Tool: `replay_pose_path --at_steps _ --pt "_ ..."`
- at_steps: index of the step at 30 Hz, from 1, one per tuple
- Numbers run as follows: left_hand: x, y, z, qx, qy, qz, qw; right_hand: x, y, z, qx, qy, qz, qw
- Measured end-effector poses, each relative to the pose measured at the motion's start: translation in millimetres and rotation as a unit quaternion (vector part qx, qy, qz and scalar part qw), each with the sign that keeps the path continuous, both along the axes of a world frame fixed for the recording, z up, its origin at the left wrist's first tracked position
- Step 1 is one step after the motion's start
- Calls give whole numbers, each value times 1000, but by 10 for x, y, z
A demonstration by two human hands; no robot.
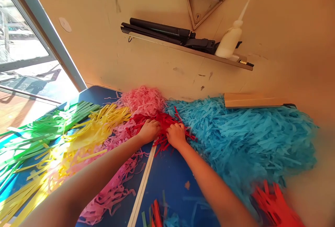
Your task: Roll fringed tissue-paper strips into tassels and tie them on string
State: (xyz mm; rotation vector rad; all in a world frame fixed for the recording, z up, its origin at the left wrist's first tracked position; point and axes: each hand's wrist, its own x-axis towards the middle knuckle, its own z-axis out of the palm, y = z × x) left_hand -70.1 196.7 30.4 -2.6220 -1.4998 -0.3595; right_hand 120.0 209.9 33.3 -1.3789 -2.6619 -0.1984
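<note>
A bunch of shredded red paper strips lies spread at the far end of a pale wooden stick. My left hand is closed on the red strips beside the stick's tip, with its fingertips partly hidden. Close by on the right, my right hand has curled fingers closed on the same red strips. Behind them sits a pink paper fringe heap. A large blue paper fringe pile spreads to the right of my right hand.
Yellow strips, green strips and more pink strips cover the left of the blue table. Another red bundle is at lower right. A wall shelf holds a glue bottle and dark tools.
</note>
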Motion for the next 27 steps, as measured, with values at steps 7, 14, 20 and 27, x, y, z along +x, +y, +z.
replay_pose_path --at_steps 7,14,20,27 --pt "47 -25 2 -10 -15 7 1000 -31 11 -17 -2 -5 8 1000" --pt "33 11 -10 -21 -32 6 999 9 -9 34 2 3 5 1000" --pt "-15 76 -49 -27 -48 11 998 -5 -7 92 0 4 6 1000" --pt "-36 91 -46 -34 -66 7 997 -16 36 108 -12 -12 12 1000"
